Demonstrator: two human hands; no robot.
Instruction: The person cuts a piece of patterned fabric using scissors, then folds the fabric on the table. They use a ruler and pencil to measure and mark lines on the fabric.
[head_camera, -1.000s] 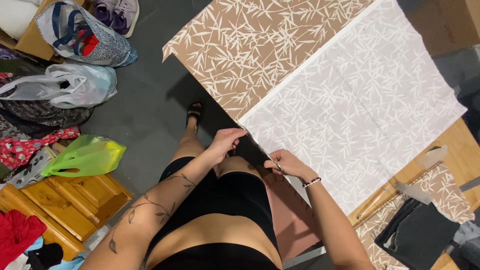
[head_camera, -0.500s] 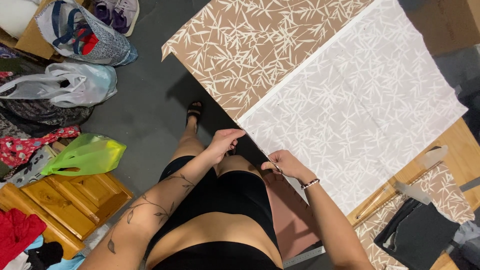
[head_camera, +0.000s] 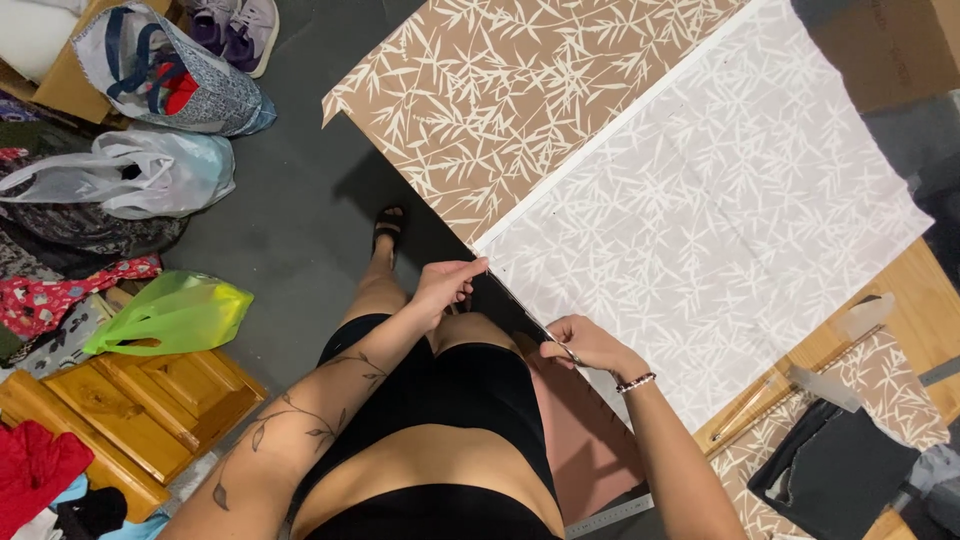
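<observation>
Left hand (head_camera: 447, 285) pinches the near corner of the pale leaf-printed fabric (head_camera: 700, 230), thumb and fingers closed on its edge where the white reverse side meets the brown printed side (head_camera: 520, 100). Right hand (head_camera: 585, 345) grips the same near edge further along, fingers curled over it; something thin and metallic seems to sit in that grasp, perhaps scissors, though the view is too small to be sure. Between the two hands the fabric edge runs taut and straight, and beyond them the cloth spreads flat over the surface (head_camera: 930, 300), whose wooden top shows to the right of the right hand. A beaded bracelet (head_camera: 636, 382) circles the right wrist. Further right of that hand lie a wooden stick (head_camera: 770, 400), a scrap of matching brown print (head_camera: 880, 390) and a dark cloth (head_camera: 830, 470). Left of the left hand, down on the floor, are a green plastic bag (head_camera: 170, 312), a white plastic bag (head_camera: 150, 180) and a stack of wooden panels (head_camera: 120, 420).
</observation>
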